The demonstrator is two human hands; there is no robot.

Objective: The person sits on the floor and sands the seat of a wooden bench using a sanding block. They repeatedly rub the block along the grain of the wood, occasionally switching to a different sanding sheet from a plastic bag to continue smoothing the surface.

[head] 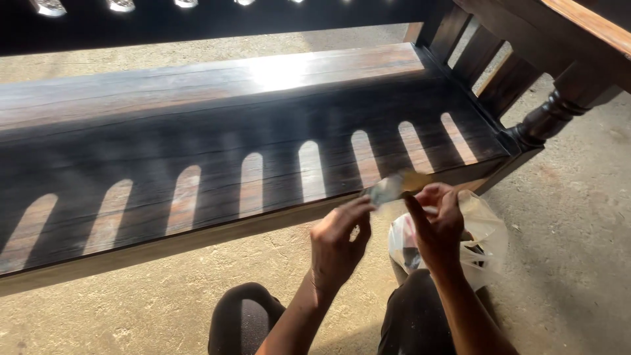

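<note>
A dark stained wooden bench seat [217, 125] stretches across the view, with sunlit arches of light on its planks. In front of its lower edge my left hand [338, 246] and my right hand [437, 227] come together on a small paintbrush [394, 187] with pale, blurred bristles. My right hand grips the brush's handle end. My left hand's fingers pinch the bristle end. Both hands hover above a white plastic bag [483, 240] that lies on the ground by my knees.
A turned armrest post [549, 118] and slatted side panel [490, 62] close the bench's right end. The bench back [197, 20] runs along the top. Sandy concrete ground [572, 217] surrounds the bench. My dark-trousered knees [243, 319] are at the bottom.
</note>
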